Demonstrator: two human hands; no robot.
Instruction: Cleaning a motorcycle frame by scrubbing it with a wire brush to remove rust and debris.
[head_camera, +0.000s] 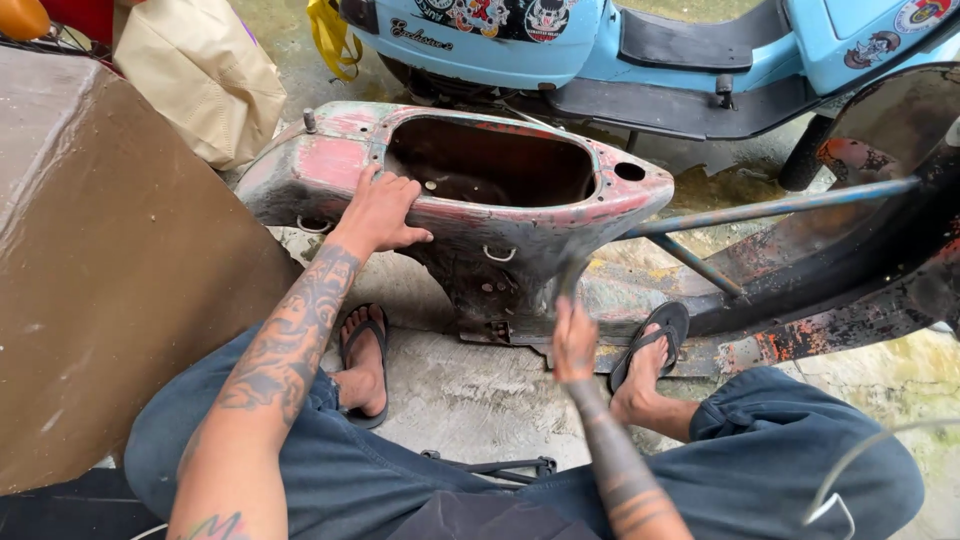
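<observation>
Both hands are working on the stripped, rusty scooter frame with flaking red paint (500, 200), which is lying on the stained concrete floor (470, 390) between my sandalled feet. I am pressing my left hand (383, 212) onto its upper rim, fingers (405, 190) spread and curled over the edge of the open tank cavity, seemingly to keep the shell from rocking. I am holding my right hand (574, 338) low against the frame's base, near the floorboard; it is blurred, so I cannot tell whether those fingers are pinching anything. Beyond the frame a light blue scooter with stickers (600, 40) is standing, and a brown flat-topped block (110, 270) is sitting at my left.
</observation>
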